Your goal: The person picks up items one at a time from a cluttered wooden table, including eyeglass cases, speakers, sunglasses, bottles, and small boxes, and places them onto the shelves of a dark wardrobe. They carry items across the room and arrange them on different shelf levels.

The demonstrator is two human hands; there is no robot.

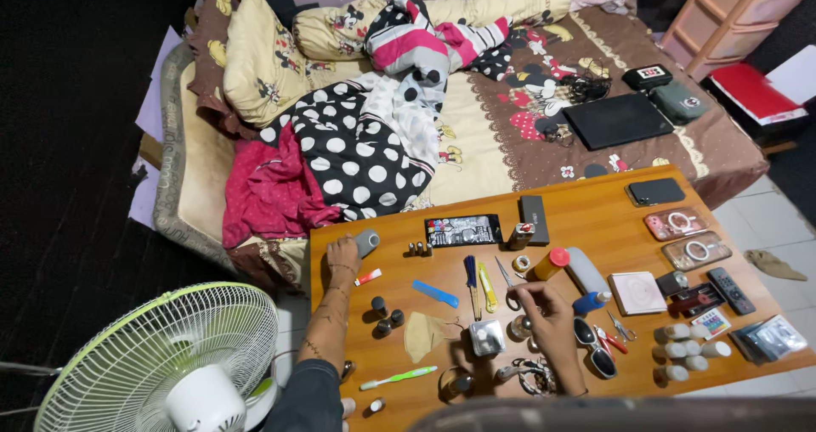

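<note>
- The right hand (pixel 544 309) sits near the middle of the desk (pixel 595 220), toward its near edge, with thumb and forefinger pinched onto the handle loops of a small pair of scissors (pixel 507 283); the other fingers are curled under.
- The scissors lie flat on the wood, blades pointing toward the far edge, just beside a yellow-handled tool (pixel 486 286) and a blue-handled screwdriver (pixel 470 275).
- As a judgement: the scissors look light and stiff, metal blades with thin loops, so they should lift easily by the loops (the blade end is the part to keep fingers off). They may slide on the smooth wood if pushed instead of lifted.
- The left hand (pixel 342 256) rests near the far left corner of the desk, palm down, fingers bent over or against a small grey rounded object (pixel 368 242); whether it actually grips it I cannot tell.
- That grey object looks hard and smooth, probably light, and best taken around its sides.
- Around the right hand: a small square silver case (pixel 487 337) just to its left, a roll of tape (pixel 521 263) and an orange-capped bottle (pixel 551 264) beyond it, sunglasses (pixel 592 347) toward the near right.
- A blue comb (pixel 435 293) and a green toothbrush (pixel 398 378) lie between the two hands, well apart from each other.
</note>
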